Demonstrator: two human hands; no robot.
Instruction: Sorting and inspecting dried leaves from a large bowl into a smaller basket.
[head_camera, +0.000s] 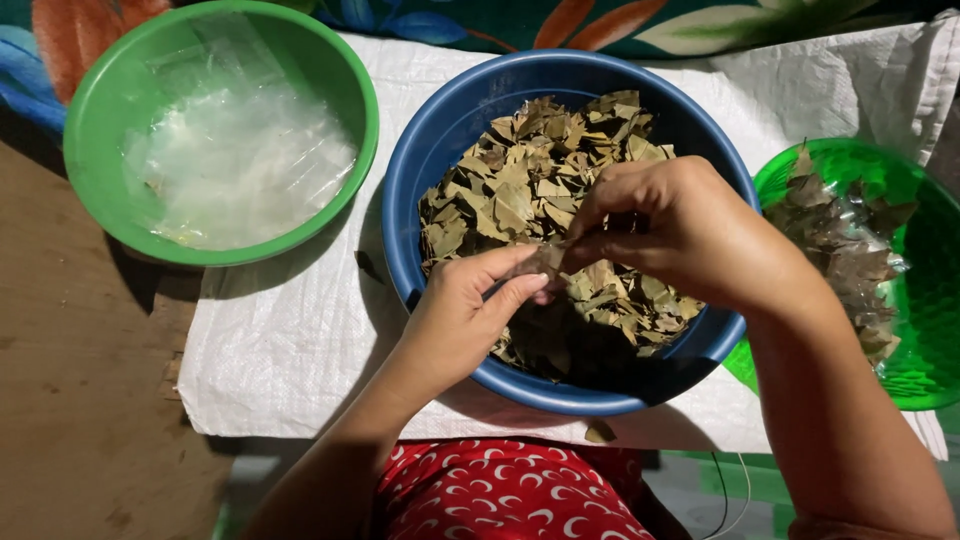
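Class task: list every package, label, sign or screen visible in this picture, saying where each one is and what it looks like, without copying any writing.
Clear plastic bags: lying in the solid green bowl at upper left; flat, transparent, glossy.
Clear plastic packets of dried leaves: in the translucent green bowl at right; crinkled film over brown leaves.
No labels, signs or screens show.
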